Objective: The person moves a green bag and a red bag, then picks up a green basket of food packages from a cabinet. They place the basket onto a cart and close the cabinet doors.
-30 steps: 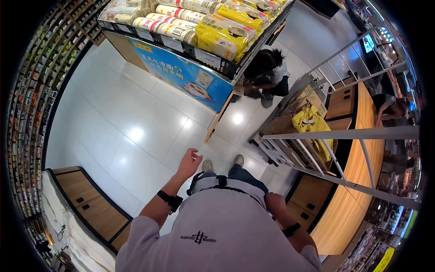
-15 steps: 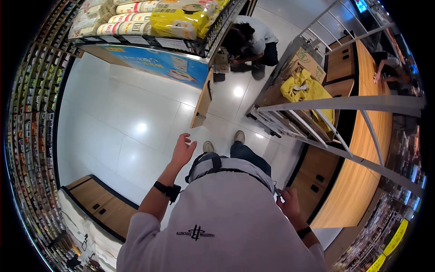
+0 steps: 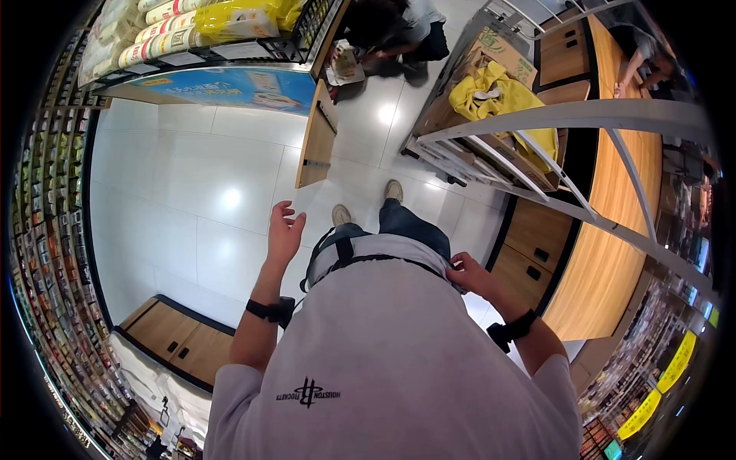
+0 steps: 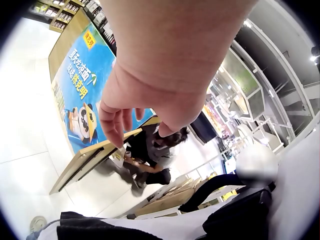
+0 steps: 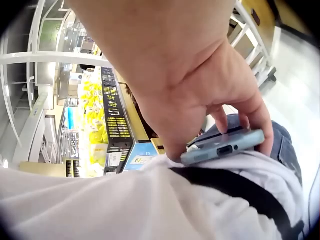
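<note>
My left hand is held out over the floor in front of my body, fingers loosely bent and nothing in them. In the left wrist view that hand hangs with its fingertips pointing down. At my right hip my right hand is close against the shirt and waistband. The right wrist view shows this hand gripping a pale blue smartphone between thumb and fingers, its port edge toward the camera. A black strap crosses the shirt just below the phone.
A display stand with a blue panel holds packaged noodles. A wooden board juts from its corner. A person crouches behind it. On the right, a white-railed cart carries a yellow bag beside a wooden counter. Shelves line the left.
The head view has shifted, with the display stand and cart moving up and left. My right hand has moved up along my hip. My left hand stays out in front, fingers still loose.
</note>
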`<state>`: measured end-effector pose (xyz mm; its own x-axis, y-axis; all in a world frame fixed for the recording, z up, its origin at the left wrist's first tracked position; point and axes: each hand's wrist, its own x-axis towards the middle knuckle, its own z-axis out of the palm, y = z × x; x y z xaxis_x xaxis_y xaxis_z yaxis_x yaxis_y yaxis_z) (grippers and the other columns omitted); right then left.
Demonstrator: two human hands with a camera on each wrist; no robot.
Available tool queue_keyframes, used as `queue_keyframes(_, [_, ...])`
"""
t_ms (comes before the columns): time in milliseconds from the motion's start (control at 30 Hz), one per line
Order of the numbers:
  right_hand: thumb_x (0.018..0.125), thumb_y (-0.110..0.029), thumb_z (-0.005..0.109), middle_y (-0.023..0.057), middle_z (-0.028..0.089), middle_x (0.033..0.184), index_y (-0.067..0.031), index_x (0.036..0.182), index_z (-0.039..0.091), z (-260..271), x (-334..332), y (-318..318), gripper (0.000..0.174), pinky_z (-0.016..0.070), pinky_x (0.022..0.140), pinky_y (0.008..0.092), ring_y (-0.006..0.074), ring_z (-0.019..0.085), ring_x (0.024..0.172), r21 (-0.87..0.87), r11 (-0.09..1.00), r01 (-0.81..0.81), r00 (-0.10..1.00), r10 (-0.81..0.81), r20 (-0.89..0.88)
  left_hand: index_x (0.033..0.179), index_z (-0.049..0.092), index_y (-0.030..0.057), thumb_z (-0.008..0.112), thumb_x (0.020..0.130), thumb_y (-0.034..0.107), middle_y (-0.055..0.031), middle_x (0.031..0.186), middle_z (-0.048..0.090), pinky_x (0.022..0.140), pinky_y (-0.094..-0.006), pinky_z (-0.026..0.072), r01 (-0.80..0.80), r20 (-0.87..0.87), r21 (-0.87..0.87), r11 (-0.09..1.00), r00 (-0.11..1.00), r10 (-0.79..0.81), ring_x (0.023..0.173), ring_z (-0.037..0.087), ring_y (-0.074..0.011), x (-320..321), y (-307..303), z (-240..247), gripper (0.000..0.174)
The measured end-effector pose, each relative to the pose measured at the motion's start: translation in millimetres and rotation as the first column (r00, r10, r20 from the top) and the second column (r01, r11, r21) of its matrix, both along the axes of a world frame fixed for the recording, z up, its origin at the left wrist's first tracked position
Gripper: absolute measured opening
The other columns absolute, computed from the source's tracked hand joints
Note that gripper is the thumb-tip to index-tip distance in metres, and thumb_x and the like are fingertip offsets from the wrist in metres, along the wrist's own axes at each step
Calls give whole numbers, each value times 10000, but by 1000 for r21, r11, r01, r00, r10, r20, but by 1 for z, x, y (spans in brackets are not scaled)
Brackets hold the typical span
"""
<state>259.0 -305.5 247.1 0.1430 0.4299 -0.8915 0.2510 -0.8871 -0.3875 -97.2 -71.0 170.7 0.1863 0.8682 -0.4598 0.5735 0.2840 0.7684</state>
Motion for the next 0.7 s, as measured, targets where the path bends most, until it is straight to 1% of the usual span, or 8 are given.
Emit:
queue_keyframes(100, [719,-436,714,137,584,956,-2,1214,420,16,16,21,721,487,633,275,160,566,741,-125,992,-14,986,-6,-164,1228,412,7,632,832,198,-158,1085,533,740,-331,482,-20,-40,-26,999,999,19,840,581,-209,-5,-6,-1,491])
queue_keyframes(167, [749,-357,708,124,594,967,-39,1273,414,34,33,34,680,508,661,282,168,602,759,-185,955,-233,936,168,-310,1228,415,13,632,833,197,-149,1070,542,726,-323,482,-30,-55,-29,999,998,28,825,583,-202,-9,-9,-1,487])
queue_keyframes(267, [808,-178,667,135,601,1017,-114,1416,303,54,86,41,711,538,751,302,212,662,805,-228,955,-192,782,9,-623,1228,418,24,633,835,195,-132,1039,556,696,-308,481,-58,-23,-67,996,998,57,792,583,-186,-13,-15,2,479])
queue_keyframes(300, [788,-180,664,185,598,1094,-47,1416,267,70,89,48,755,533,796,342,237,660,854,-77,989,-129,736,43,-676,1227,419,29,633,836,194,-124,1023,562,679,-300,480,-79,15,-82,993,997,81,773,583,-176,-14,-15,4,475])
queue_keyframes(367, [785,-241,639,226,546,1181,-33,1420,232,76,86,52,783,524,841,379,288,646,932,-108,981,160,594,-183,-784,1223,420,30,632,838,193,-119,1008,566,657,-291,478,-105,44,-124,987,993,112,752,578,-161,-11,-16,4,469])
queue_keyframes(500, [797,-278,577,264,457,1281,-56,1426,193,72,59,72,770,467,926,453,355,588,1050,-14,944,330,568,-211,-796,1220,424,31,626,844,201,-114,1007,563,661,-291,477,-93,82,-104,990,991,102,752,572,-157,-6,-18,5,459])
queue_keyframes(533, [817,-259,534,260,457,1280,-87,1441,159,68,53,76,747,432,960,456,344,561,1091,-54,930,363,502,-244,-830,1220,423,31,625,845,203,-114,1003,562,661,-291,476,-96,93,-92,991,990,104,751,571,-157,-6,-19,5,459])
queue_keyframes(700, [831,-197,502,258,472,1268,-107,1426,183,45,31,77,681,459,927,464,328,585,1054,-58,875,481,474,-315,-823,1221,422,29,621,849,208,-115,995,560,653,-284,477,-102,95,-73,992,990,109,749,569,-157,-6,-20,4,458])
